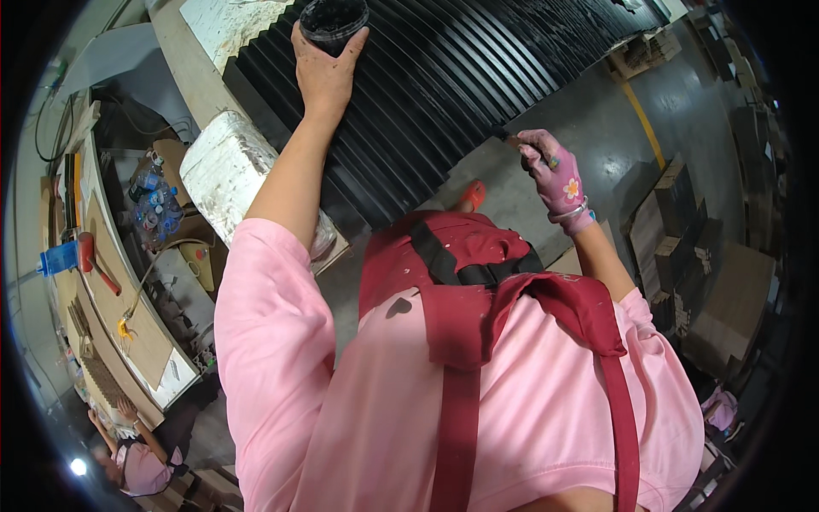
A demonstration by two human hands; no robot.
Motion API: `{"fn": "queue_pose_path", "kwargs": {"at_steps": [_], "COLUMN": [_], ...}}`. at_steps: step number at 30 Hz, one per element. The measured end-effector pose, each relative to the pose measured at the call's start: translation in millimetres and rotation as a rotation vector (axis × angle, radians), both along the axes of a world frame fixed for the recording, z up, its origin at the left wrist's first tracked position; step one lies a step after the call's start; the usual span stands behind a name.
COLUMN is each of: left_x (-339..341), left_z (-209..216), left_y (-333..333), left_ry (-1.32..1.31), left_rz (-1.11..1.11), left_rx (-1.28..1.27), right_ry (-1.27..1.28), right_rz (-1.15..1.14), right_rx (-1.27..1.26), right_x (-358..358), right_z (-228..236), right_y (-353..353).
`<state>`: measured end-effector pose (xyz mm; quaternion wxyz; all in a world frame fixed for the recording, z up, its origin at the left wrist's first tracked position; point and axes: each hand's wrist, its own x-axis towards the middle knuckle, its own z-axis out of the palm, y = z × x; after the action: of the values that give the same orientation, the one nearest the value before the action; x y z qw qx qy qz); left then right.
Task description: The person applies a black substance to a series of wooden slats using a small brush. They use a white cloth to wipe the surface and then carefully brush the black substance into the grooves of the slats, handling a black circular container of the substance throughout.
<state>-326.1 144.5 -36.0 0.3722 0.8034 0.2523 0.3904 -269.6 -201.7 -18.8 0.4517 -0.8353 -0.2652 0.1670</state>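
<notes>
My bare left hand point(326, 72) is wrapped round a round tub point(333, 32) with dark, smeared sides and black stuff inside. It holds the tub over a row of long black strips point(401, 102) lying side by side, several of them catching a wet-looking shine. My right hand point(554, 175), in a pink glove with a flower on it, is closed on a small paintbrush point(510, 138). Only the dark tip and a short brownish part of the brush show; it is at the strips' near right ends. My fingers hide the rest.
A white-wrapped block point(229, 162) stands left of the strips. On the left, a wooden bench point(111, 247) carries a red-handled tool point(89, 256); plastic bottles point(158, 205) lie beyond. Stacked dark boards point(678, 205) stand at right. Another person point(143, 465) works at the lower left.
</notes>
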Motion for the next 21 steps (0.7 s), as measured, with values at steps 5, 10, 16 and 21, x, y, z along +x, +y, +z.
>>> {"fn": "queue_pose_path", "kwargs": {"at_steps": [5, 10, 16, 21], "left_x": [7.2, 4.1, 4.8, 5.3], "left_z": [0.6, 0.5, 8.0, 5.8], "left_y": [-4.6, -3.0, -6.6, -6.3], "left_ry": [-0.016, -0.047, 0.007, 0.03], "left_rz": [0.027, 0.008, 0.009, 0.008], "left_rx": [0.007, -0.036, -0.068, -0.056], "right_ry": [0.004, 0.096, 0.09, 0.071], "right_rz": [-0.18, -0.216, -0.264, -0.203], "right_rx": [0.095, 0.118, 0.169, 0.111], "right_x": [12.7, 9.1, 13.9, 14.3], "right_z": [-16.6, -13.1, -2.4, -9.2], "right_y": [-20.5, -24.4, -16.2, -14.1]}}
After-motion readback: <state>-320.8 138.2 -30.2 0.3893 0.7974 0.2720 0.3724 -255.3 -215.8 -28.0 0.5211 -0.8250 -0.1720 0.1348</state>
